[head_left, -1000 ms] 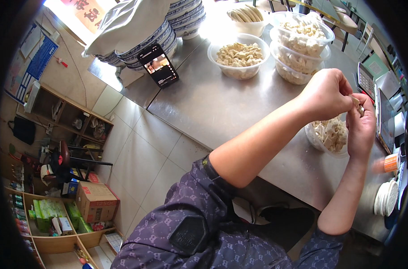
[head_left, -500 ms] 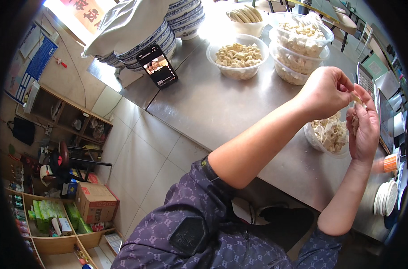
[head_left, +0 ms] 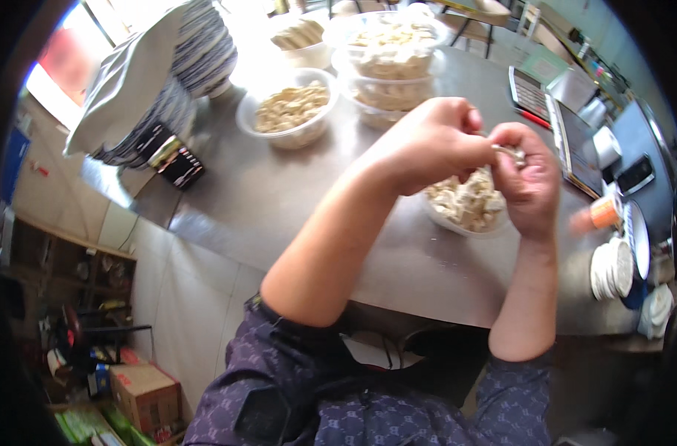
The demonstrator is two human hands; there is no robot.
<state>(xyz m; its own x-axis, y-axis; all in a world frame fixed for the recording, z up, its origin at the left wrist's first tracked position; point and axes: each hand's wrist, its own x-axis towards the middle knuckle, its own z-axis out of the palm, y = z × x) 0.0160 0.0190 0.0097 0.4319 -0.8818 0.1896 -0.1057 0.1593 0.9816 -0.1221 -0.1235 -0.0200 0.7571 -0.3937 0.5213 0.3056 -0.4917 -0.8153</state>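
Observation:
My left hand (head_left: 439,145) is closed in a pinch, its thumb and fingertips meeting the fingers of my right hand (head_left: 530,178). Small off-white bits of flatbread (head_left: 511,154) show in the curled fingers of my right hand, touching my left thumb. Both hands are raised over a clear plastic bowl of torn flatbread pieces (head_left: 468,207), partly hidden by my left hand. Farther off, a second bowl of torn pieces (head_left: 292,111) stands by a stack of clear tubs filled with more pieces (head_left: 390,59).
A bowl of whole flatbreads (head_left: 297,33) stands at the back. Cloth-covered patterned bowls (head_left: 153,82) and a propped phone (head_left: 173,157) are at left. At right are a calculator (head_left: 530,91), an orange-labelled container (head_left: 606,212), stacked white discs (head_left: 612,267) and another phone (head_left: 636,175).
The view has swung right, so the table things appear farther left. My hands stay together above the bowl, and my right fingers are now more curled around the flatbread bits.

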